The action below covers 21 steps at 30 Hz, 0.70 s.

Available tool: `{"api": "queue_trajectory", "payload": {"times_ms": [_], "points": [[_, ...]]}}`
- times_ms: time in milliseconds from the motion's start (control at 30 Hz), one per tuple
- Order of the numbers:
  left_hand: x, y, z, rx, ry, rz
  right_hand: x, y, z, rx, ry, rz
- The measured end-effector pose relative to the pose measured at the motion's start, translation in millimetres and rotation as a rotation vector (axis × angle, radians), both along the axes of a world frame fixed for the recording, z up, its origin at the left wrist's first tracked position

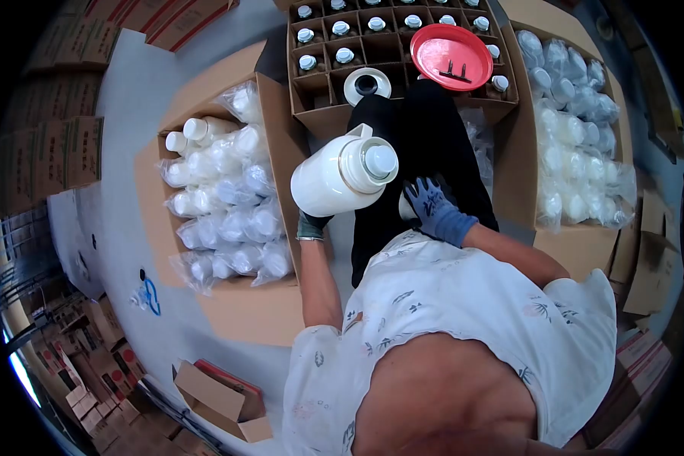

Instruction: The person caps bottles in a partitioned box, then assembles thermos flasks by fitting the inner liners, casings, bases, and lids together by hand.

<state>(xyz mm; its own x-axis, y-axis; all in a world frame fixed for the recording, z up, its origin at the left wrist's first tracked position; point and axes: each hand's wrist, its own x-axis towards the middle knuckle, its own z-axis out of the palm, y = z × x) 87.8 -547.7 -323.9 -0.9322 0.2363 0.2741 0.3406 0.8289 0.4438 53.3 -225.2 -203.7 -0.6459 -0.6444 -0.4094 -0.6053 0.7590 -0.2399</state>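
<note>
A white vacuum flask (pixel 330 178) with a handle and a pale blue stopper is tilted over my lap, its top toward the right. My gloved left hand (pixel 312 226) is closed around its lower part, with most of the fingers hidden beneath it. My right hand (pixel 435 209), in a grey-blue glove, rests by my thigh with its fingers bent over a small white rounded piece (pixel 407 207); only an edge of that piece shows. Just past my knees, a white ring-shaped part (pixel 367 87) with a dark centre sits on the divided carton.
A divided carton (pixel 403 114) holds several pale-capped bottles. On it lies a red dish (pixel 452 57) with two small dark pieces. Open boxes of plastic-wrapped white parts stand left (pixel 277 152) and right (pixel 518 167). A small open carton (pixel 213 399) is at lower left.
</note>
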Motion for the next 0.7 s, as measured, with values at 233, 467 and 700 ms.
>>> {"api": "queue_trajectory", "payload": {"times_ms": [233,467,700], "points": [[-2,-15,6,-0.129,0.056,-0.036,-59,48,90,-0.634,0.136,0.013],[-20,-3,37,0.075,-0.051,0.012,-90,8,81,-1.149,-0.726,-0.548],[-45,-4,97,0.235,-0.127,0.071,-78,33,103,-1.003,-0.143,-0.038]]}}
